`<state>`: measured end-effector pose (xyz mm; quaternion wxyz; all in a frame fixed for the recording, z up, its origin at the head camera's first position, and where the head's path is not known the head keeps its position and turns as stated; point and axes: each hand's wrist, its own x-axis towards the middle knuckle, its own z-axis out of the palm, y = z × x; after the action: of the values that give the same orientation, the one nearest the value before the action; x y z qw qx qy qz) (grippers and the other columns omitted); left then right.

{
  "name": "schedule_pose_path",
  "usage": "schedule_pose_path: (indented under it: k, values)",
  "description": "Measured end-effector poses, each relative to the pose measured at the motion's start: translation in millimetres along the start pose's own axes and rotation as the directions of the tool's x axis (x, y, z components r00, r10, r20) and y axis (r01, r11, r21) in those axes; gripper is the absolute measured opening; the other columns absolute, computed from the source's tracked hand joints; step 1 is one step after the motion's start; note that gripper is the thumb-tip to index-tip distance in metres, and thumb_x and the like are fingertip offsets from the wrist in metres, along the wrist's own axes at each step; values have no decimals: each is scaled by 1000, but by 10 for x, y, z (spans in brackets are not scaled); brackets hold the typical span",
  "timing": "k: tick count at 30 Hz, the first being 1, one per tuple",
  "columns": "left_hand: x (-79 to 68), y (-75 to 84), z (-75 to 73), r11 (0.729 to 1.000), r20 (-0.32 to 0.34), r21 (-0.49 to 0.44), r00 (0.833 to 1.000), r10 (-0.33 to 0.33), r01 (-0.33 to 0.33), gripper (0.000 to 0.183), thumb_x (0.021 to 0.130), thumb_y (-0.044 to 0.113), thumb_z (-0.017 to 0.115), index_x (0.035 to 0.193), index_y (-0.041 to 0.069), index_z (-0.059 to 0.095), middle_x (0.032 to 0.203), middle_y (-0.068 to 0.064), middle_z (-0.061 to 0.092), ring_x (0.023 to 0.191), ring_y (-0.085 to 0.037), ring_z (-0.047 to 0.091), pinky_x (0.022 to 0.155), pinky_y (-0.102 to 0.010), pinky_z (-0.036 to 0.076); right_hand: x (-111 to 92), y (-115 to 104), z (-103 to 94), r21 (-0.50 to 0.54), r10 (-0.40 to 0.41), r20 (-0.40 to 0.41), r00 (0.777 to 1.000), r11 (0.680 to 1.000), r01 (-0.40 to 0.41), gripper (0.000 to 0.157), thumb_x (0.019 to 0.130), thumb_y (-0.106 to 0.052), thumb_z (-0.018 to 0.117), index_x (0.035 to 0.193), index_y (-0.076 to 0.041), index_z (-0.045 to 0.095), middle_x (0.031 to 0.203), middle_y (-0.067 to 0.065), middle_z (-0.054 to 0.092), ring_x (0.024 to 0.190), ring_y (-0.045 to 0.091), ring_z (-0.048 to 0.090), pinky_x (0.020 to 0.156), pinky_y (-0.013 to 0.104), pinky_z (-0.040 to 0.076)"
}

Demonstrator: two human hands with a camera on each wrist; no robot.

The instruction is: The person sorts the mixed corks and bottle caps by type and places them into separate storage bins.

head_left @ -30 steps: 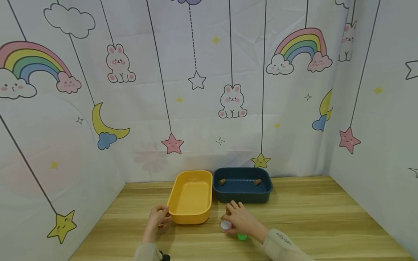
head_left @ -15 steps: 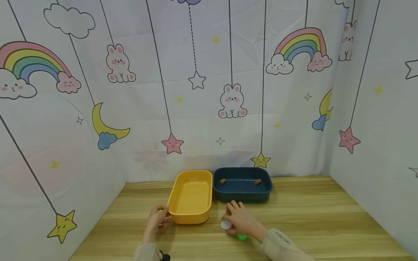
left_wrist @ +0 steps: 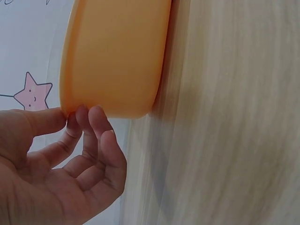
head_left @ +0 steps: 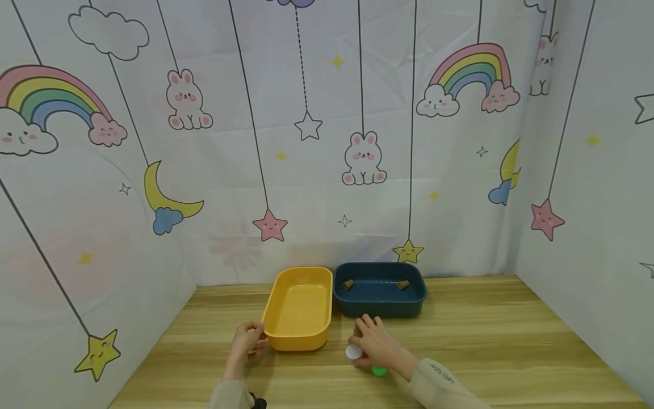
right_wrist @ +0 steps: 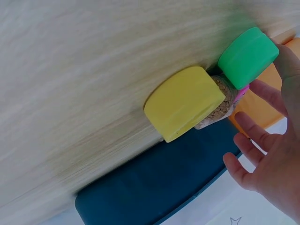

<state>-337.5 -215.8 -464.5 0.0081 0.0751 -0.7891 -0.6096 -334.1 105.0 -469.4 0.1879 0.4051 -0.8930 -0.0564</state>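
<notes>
A yellow tray [head_left: 301, 304] stands left of centre in the head view. At its near left corner my left hand [head_left: 247, 342] pinches the rim between thumb and fingers, with the other fingers curled below in the left wrist view. My right hand [head_left: 383, 343] is low over the table, thumb and forefinger around a round piece with a white face [head_left: 353, 353]. Beside it in the right wrist view are a green block [right_wrist: 248, 57], a yellow block [right_wrist: 184, 104] and a grainy brown cork [right_wrist: 221, 98]. A bit of pink [right_wrist: 241, 95] shows by the forefinger; the green block hides most of the grip.
A dark blue tray [head_left: 379, 309] adjoins the yellow one on its right, with two brown corks [head_left: 348, 284] lying inside. Behind the wooden table [head_left: 490, 341] and along both sides hangs a printed white cloth [head_left: 306, 187].
</notes>
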Motion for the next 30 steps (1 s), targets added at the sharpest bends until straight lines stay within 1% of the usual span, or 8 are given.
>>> schedule_pose_path:
  k: [1,5,18,21,22,28,29,30]
  values:
    - [-55,67,13,999,-28,17,999,-29,29,21,92,20,47,88,0,50,77,-8,60,57,-14,62,47,-25,45,0,0,4,0,3,7,1000,1000,-3,37,71,-53,65,94,-24,62,97,1,49,86,16,37,65,27,23]
    - [-119,142,17,998,-34,33,998,-46,47,19,93,15,42,89,-2,50,77,-8,60,58,-14,61,48,-27,45,2,-6,7,1,16,27,1000,1000,-16,36,72,-53,64,94,-24,62,98,1,49,86,16,36,65,28,24]
    - [-126,144,8,999,-28,26,999,-43,44,18,93,15,41,87,-1,49,76,-7,59,58,-13,61,49,-26,45,6,-20,13,-6,0,-13,1000,1000,0,34,72,-52,65,89,-22,60,96,1,49,85,16,36,64,27,23]
    - [-121,143,8,999,-28,26,999,-45,46,18,94,14,41,88,-1,49,77,-7,60,58,-13,61,49,-26,45,10,-22,20,-6,8,-5,1000,1000,-8,34,72,-52,65,89,-23,60,96,2,49,85,17,37,64,28,24]
    - [-110,132,5,999,-24,21,999,-48,49,22,93,21,45,86,1,50,76,-6,60,58,-12,61,49,-25,46,11,-23,23,-4,10,-2,1000,1000,-10,34,72,-52,65,88,-23,60,96,1,49,85,16,37,64,28,24]
    - [-117,140,8,999,-23,19,999,-42,42,23,93,22,46,87,0,50,76,-7,60,59,-14,62,49,-26,46,11,-19,33,16,19,6,1000,1000,-19,33,72,-51,65,88,-23,58,96,0,47,85,16,35,64,28,23]
    - [-128,151,9,999,-26,25,999,-38,39,19,93,15,42,89,-2,49,77,-8,60,59,-14,62,49,-27,46,10,-20,33,17,20,5,1000,1000,-20,33,72,-51,65,88,-23,58,96,0,47,85,16,35,65,27,22]
    - [-129,151,9,999,-27,24,999,-41,42,18,93,15,42,88,-1,49,76,-7,60,59,-14,62,49,-27,46,9,-20,33,19,20,2,1000,1000,-20,33,72,-51,65,88,-23,58,96,0,47,85,16,35,65,27,22]
